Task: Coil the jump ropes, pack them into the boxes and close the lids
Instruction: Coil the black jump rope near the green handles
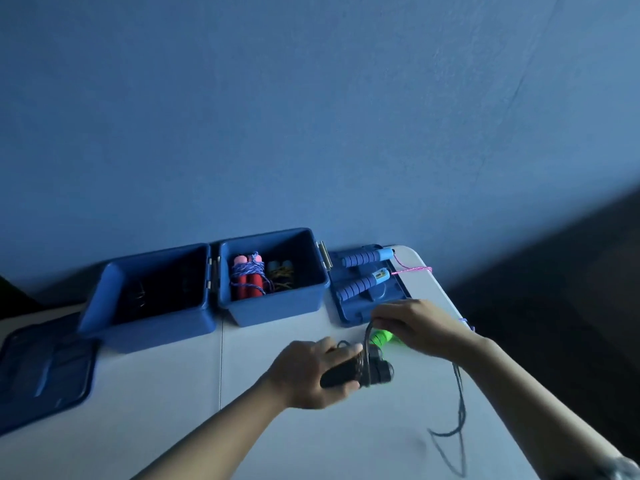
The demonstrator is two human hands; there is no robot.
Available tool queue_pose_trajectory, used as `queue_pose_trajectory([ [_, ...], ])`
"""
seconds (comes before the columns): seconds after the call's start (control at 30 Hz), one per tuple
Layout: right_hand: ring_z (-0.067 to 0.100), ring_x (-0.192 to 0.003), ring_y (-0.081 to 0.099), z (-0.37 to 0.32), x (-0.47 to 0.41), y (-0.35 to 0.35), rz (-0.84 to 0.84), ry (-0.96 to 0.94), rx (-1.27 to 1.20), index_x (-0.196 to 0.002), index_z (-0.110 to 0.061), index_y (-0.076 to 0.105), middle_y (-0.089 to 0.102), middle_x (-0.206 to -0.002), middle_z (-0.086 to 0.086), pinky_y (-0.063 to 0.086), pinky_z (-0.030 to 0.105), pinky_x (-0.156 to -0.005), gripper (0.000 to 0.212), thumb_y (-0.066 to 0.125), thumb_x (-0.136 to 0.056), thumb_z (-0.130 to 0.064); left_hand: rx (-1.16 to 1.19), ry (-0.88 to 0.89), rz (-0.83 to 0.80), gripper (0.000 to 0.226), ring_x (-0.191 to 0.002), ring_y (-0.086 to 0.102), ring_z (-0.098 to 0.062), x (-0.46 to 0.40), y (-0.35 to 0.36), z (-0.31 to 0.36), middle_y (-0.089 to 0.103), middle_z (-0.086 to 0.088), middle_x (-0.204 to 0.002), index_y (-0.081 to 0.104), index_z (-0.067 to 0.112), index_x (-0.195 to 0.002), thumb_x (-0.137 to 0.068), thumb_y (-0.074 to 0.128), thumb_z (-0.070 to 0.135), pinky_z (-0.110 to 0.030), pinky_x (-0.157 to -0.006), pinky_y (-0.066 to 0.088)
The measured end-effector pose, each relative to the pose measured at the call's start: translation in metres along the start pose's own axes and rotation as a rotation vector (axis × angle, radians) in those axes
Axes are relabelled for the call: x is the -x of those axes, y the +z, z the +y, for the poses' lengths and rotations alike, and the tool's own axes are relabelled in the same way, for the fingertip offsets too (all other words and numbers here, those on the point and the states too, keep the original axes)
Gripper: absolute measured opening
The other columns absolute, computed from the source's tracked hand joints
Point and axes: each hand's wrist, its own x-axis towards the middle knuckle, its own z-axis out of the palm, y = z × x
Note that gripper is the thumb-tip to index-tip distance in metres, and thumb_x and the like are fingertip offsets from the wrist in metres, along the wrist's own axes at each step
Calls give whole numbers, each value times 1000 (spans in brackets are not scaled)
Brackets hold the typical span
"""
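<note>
Two black handles (pixel 349 370) are gripped by the left hand (pixel 308 372); the limp, light cord (pixel 367 336) — pinched by the right hand (pixel 415 323) — should be wound near them.

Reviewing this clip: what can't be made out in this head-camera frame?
- Left box contents: interior too dark; only faint strands show.
- Green handle: mostly covered by the right hand.
- Black handles: wrap count blurred, partly covered by the left hand.
- Yellowish rope in the right box: too small to detail.
- Left lid: cut off by the frame edge, motion-blurred.
</note>
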Motion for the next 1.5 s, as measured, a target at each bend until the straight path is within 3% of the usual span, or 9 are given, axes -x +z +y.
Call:
queue_pose_trajectory([
  [0.27,-13,-72,61,9,-12,34,102,305,-453,-96,-23,74,68,-77,-29,48,11,-70,17,66,-84,-13,414,-159,214,50,-93,63,-3,-6,-34,21,64,14,-110,45,38,-128,-83,59,55,-21,-80,51],
  [0.37,-5,-43,46,-4,-19,47,110,487,-377,-61,-26,54,55,-47,-10,40,23,-55,28,56,-84,-10,490,-242,380,45,-92,64,-3,-19,-40,19,66,15,-105,50,33,-124,-85,59,53,-24,-79,52],
  [0.53,22,-56,45,-30,-19,62,139,389,-284,-94,-17,52,53,-64,3,41,37,-58,9,45,-98,-20,444,-349,583,41,-94,65,-1,-36,-45,12,69,13,-105,56,27,-120,-84,60,47,-19,-79,51],
  [0.6,22,-54,43,-37,-15,65,171,407,-297,-84,-22,51,50,-60,1,39,36,-56,16,45,-98,-22,421,-382,624,42,-99,64,-1,-37,-44,7,68,14,-110,57,27,-119,-84,60,48,-19,-81,51],
  [0.7,13,-47,48,-52,-12,64,208,476,-326,-66,-28,41,46,-50,-4,38,24,-51,32,48,-97,-21,321,-430,631,46,-104,64,-6,-36,-40,4,67,13,-116,58,28,-120,-83,57,54,-25,-83,53],
  [0.97,9,-36,50,-79,0,67,69,673,-590,-75,-11,54,51,-58,3,49,21,-42,20,47,-95,-10,108,-702,637,54,-90,67,-20,-36,-33,-17,69,4,-104,57,34,-120,-79,46,67,-30,-65,50],
  [1.13,23,-70,45,-91,15,98,-51,526,-218,-92,-6,55,52,-82,5,30,29,-62,17,40,-96,-12,-16,-900,441,45,-84,66,-30,-23,-27,-41,66,-4,-98,54,35,-122,-85,50,61,-30,-60,43],
  [1.33,24,-83,57,-71,1,67,53,228,-31,-94,-12,62,63,-91,3,42,32,-71,23,40,-95,-19,-198,-475,132,54,-59,65,-22,18,7,-46,63,2,-83,57,37,-122,-78,42,65,-30,-49,50],
  [1.5,12,-93,50,-37,-16,46,-110,71,36,-106,-32,61,59,-102,-19,35,33,-86,22,40,-98,-34,-54,-199,8,54,-58,63,-17,39,13,-29,61,9,-88,48,38,-128,-79,54,59,-23,-49,48],
])
